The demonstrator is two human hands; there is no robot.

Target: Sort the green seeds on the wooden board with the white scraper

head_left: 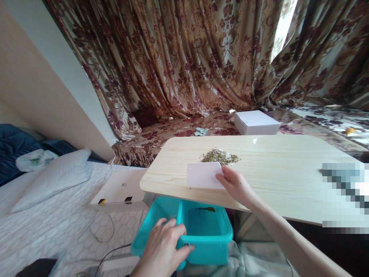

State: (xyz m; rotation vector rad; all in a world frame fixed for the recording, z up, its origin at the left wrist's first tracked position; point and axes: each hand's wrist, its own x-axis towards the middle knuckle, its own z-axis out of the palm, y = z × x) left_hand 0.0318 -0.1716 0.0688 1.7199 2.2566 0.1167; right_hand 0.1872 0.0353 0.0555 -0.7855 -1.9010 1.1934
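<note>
My right hand [236, 185] rests on the light wooden table [276, 169] and grips the right edge of a white plastic scraper card [202, 175]. Just beyond the card lies a small pile of greenish seeds mixed with white grains [219, 156]. My left hand [163, 246] is wrapped over the near rim of a turquoise plastic tub [201, 231], held below the table's front edge. A few greenish bits [206, 209] lie at the tub's bottom.
A white box [256, 122] sits on the patterned cloth behind the table, under heavy floral curtains [184, 54]. To the left is a bed with a white pillow [54, 175], a flat white carton [119, 188] and a cable [100, 231].
</note>
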